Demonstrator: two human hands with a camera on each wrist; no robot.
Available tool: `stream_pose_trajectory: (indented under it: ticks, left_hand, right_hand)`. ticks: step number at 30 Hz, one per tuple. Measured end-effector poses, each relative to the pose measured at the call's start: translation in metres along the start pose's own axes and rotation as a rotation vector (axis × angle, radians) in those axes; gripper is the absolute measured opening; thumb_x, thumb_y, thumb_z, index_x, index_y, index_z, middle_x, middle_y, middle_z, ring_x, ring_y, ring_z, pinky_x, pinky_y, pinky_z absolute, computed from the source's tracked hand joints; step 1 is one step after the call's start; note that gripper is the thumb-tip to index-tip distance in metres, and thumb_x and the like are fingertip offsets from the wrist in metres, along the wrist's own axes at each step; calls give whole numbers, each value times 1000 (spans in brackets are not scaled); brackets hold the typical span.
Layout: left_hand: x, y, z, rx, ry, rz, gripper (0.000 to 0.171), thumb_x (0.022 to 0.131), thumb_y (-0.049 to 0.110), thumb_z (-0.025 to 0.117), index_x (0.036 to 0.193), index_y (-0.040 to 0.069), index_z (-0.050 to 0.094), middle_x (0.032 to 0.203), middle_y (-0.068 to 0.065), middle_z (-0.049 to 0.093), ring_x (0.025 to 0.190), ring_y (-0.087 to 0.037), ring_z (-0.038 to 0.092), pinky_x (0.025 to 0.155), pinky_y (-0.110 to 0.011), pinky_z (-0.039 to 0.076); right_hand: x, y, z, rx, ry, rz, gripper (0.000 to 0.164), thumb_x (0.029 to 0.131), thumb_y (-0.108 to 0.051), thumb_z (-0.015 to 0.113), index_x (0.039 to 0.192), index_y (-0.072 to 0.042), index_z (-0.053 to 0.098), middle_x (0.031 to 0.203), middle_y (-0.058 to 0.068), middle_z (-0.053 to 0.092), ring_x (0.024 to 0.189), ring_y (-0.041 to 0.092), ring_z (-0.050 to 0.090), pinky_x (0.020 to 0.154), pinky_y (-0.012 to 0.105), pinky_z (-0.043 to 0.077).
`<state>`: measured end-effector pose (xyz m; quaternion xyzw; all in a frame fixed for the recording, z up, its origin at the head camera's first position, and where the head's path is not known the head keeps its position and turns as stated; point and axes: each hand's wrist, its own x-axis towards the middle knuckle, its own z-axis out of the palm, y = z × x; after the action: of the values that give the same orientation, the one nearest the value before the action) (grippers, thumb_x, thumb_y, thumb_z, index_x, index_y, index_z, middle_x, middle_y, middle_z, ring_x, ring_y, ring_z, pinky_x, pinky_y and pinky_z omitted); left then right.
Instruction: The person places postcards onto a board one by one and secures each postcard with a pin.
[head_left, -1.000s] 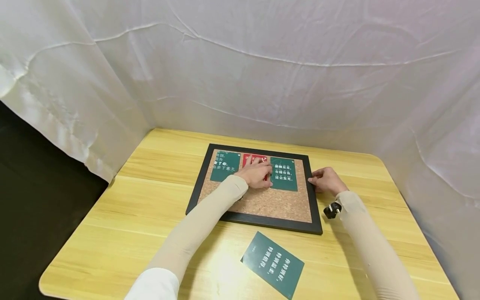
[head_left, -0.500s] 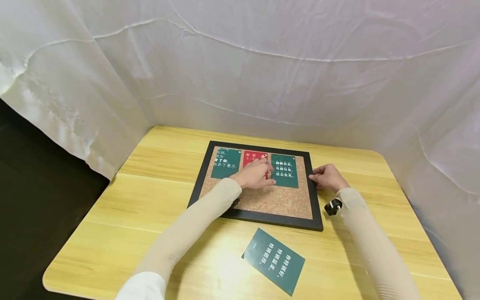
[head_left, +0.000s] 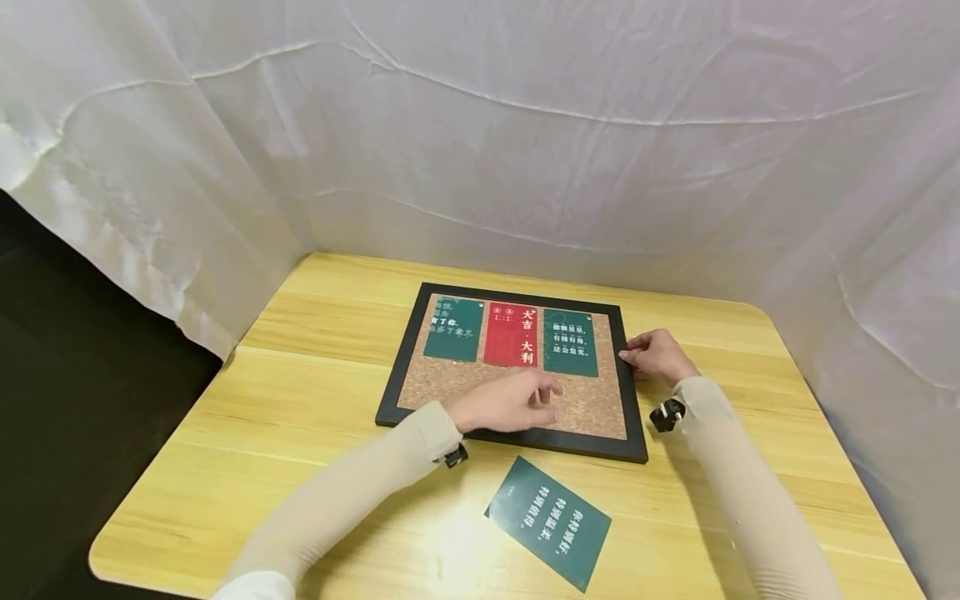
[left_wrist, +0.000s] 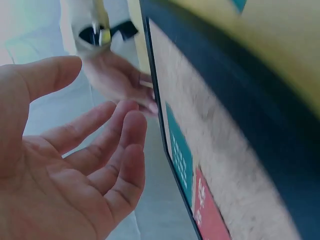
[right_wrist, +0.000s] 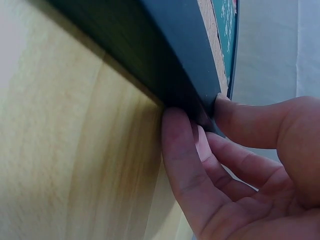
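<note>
A black-framed cork board (head_left: 442,385) lies flat on the table. Along its upper half are a green card (head_left: 453,332) at left, a red card (head_left: 512,335) in the middle and another green card (head_left: 570,343) at right, all with white lettering. Over the lower part of the cork is my left hand (head_left: 510,402), empty, its fingers relaxed and slightly bent, palm facing right in the left wrist view. My right hand (head_left: 657,357) holds the board's right edge. In the right wrist view, the thumb rests on top of the black frame (right_wrist: 185,60) and the fingers lie against its side.
A loose green card (head_left: 551,523) with white lettering lies on the wooden table (head_left: 247,467) in front of the board. White cloth (head_left: 480,167) hangs behind the table and at both sides. Small black cameras sit on both wrists.
My left hand has come off the red card and moved down toward the board's lower edge, uncovering that card. The right hand stays at the board's right edge.
</note>
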<state>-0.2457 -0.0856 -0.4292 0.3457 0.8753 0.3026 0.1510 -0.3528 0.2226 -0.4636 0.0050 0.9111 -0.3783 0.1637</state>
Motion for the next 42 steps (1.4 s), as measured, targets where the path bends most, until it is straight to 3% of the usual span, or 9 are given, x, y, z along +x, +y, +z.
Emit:
stream_pose_trajectory:
  ticks: [6, 13, 20, 28, 36, 42]
  left_hand:
    - [-24, 4, 19, 134, -59, 82, 46, 101, 38, 68, 139, 12, 64, 116, 1, 71, 100, -8, 63, 88, -21, 53]
    - [-42, 3, 38, 342, -145, 199, 52, 99, 48, 68, 139, 16, 63, 130, 3, 66, 113, -8, 60, 103, -25, 50]
    - [-54, 6, 51, 526, -152, 272, 57, 92, 58, 71, 134, 19, 66, 124, 6, 62, 101, -8, 51, 85, -20, 46]
    - [-57, 9, 55, 610, -137, 263, 64, 85, 66, 74, 132, 22, 67, 118, 8, 58, 98, -8, 46, 82, -20, 38]
    - [-57, 10, 55, 635, -105, 252, 65, 80, 68, 78, 126, 23, 69, 109, 10, 60, 94, -7, 45, 77, -20, 33]
    - [-55, 13, 56, 630, -121, 178, 68, 71, 68, 83, 117, 21, 66, 99, 8, 58, 87, -8, 42, 74, -21, 32]
  right_hand:
    - [-1, 1, 0, 10, -15, 2, 49, 104, -12, 60, 140, 19, 49, 132, 39, 61, 92, 24, 75, 82, 39, 64]
    - [1, 4, 1, 16, -20, -8, 47, 104, -12, 60, 138, 19, 51, 130, 39, 62, 89, 21, 74, 80, 38, 64]
    - [-2, 2, 0, 13, -18, -12, 46, 104, -11, 60, 137, 19, 52, 129, 39, 63, 89, 21, 73, 80, 38, 64]
    - [-3, 1, 0, 12, -19, -19, 47, 104, -11, 59, 138, 20, 50, 129, 39, 62, 90, 21, 74, 80, 38, 64]
    - [-3, 1, 0, 12, -13, -14, 47, 105, -11, 59, 139, 20, 50, 130, 39, 62, 91, 21, 73, 81, 38, 64]
    - [-4, 0, 1, 13, -7, -14, 47, 105, -12, 59, 140, 19, 50, 130, 39, 62, 90, 21, 73, 81, 38, 64]
